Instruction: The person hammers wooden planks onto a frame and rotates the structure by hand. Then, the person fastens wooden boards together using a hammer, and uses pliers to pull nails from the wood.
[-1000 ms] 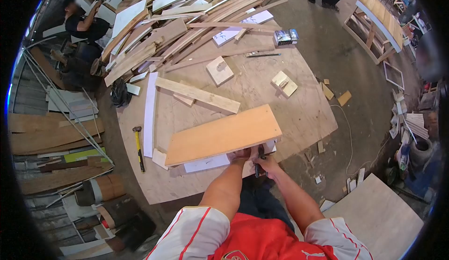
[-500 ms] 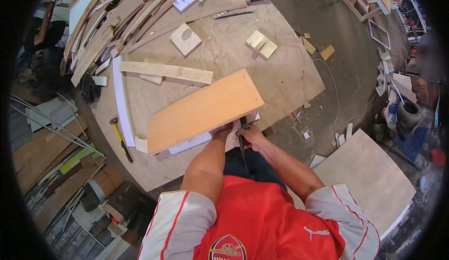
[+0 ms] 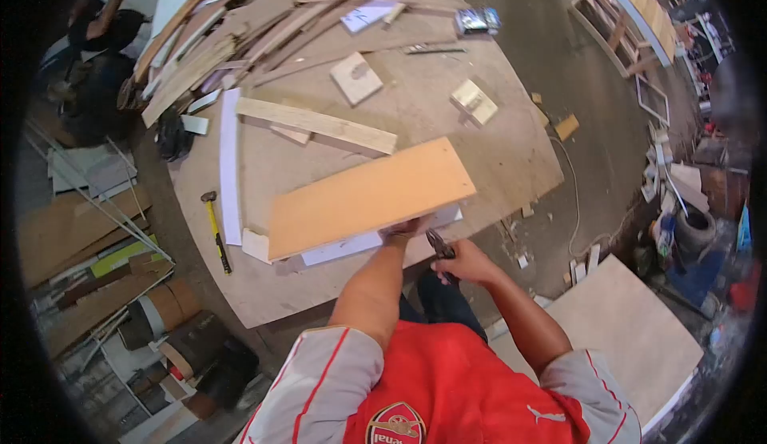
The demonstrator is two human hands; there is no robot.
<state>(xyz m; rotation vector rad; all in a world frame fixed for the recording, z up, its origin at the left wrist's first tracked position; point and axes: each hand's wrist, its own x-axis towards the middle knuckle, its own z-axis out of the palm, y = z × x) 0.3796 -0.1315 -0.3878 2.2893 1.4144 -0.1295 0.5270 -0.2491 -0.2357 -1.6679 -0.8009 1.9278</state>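
Head camera, upper left of the frame: a person in dark clothing [image 3: 118,32] is partly visible beside a heap of long wooden offcuts [image 3: 264,24]. Left of centre, a hammer with a yellow-and-black handle [image 3: 216,232] lies on a large plywood tabletop [image 3: 519,152], just beside a long, narrow white strip [image 3: 229,168]. A pale wooden bar [image 3: 319,125] slants rightward from the strip's upper part, with a square wooden block [image 3: 356,79] above it. Across the centre, a rectangular board with a smooth orange face [image 3: 371,196] sits raised over a white piece [image 3: 343,248]. The left hand [image 3: 406,228] reaches under its near edge, largely hidden; how far it is closed, I cannot tell. To its right, the right hand [image 3: 466,262] is curled closed around dark metal pliers [image 3: 441,246], their head angled up towards the board's right end, apart from its orange face. A second wooden block [image 3: 474,103] lies above, right of centre. At the lower right is a big pale sheet [image 3: 627,324].
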